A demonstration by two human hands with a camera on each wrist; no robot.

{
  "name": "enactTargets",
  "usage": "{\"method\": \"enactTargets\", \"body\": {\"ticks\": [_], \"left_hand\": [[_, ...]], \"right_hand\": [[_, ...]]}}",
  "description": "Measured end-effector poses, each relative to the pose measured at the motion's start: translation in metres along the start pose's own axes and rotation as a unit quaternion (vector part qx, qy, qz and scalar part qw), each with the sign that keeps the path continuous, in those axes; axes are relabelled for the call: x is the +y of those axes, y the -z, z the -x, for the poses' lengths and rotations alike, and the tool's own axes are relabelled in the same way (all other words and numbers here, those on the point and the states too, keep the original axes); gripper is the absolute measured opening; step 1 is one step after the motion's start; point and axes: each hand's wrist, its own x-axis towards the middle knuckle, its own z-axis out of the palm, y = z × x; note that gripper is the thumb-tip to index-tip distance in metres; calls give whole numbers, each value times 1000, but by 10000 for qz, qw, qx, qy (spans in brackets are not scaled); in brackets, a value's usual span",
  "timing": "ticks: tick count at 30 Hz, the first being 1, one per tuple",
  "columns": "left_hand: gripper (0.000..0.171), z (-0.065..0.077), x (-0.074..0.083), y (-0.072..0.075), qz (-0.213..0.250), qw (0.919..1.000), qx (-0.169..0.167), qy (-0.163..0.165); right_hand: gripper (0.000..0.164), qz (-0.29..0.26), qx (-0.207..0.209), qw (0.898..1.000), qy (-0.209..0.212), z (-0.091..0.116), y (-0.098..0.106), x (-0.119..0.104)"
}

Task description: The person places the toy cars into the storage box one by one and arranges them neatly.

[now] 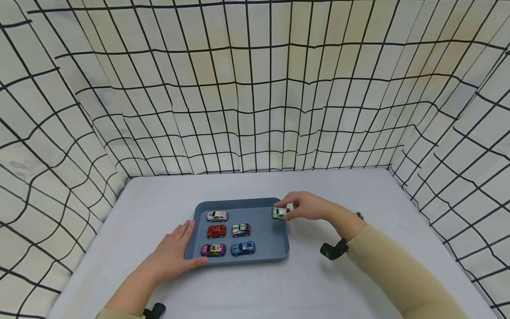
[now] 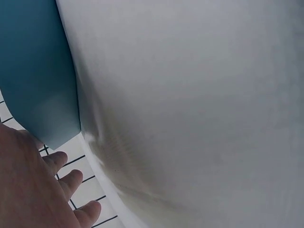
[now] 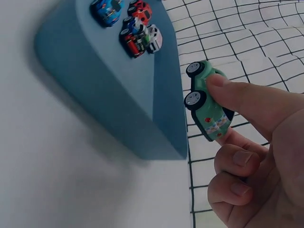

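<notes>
My right hand [image 1: 308,205] pinches a small pale green toy car [image 3: 208,99] between thumb and fingers, at the far right corner of a blue-grey tray [image 1: 264,237]. In the right wrist view the car is held up by the tray's wall. My left hand [image 1: 173,250] lies against the tray's left side with fingers straight, its thumb at the near left corner. Inside the tray stand a white toy car [image 1: 217,216], a red one [image 1: 216,231], a purple one [image 1: 213,250], a blue one [image 1: 243,248] and a white, green and blue one [image 1: 241,230].
A white cloth covers the table [image 1: 247,292]. Black netting [image 1: 259,97] over pale sheets encloses the back and both sides. A small greenish thing [image 1: 360,215] shows partly behind the right forearm. Dark wrist cameras [image 1: 334,250] sit on both wrists.
</notes>
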Motion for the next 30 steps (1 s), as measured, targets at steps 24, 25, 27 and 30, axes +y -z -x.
{"method": "enactTargets", "body": {"ticks": [24, 25, 27, 30], "left_hand": [[126, -2, -3, -5, -15, 10000, -4, 69], [125, -2, -3, -5, -18, 10000, -2, 74], [125, -3, -3, -5, -8, 10000, -5, 82], [125, -3, -3, -5, -13, 10000, 10, 48]], "right_hand": [[37, 1076, -317, 9937, 8, -84, -39, -44], [37, 1125, -349, 9930, 6, -86, -41, -45], [37, 1236, -407, 9915, -10, -90, -45, -47], [37, 1494, -468, 9877, -4, -95, -52, -48]]}}
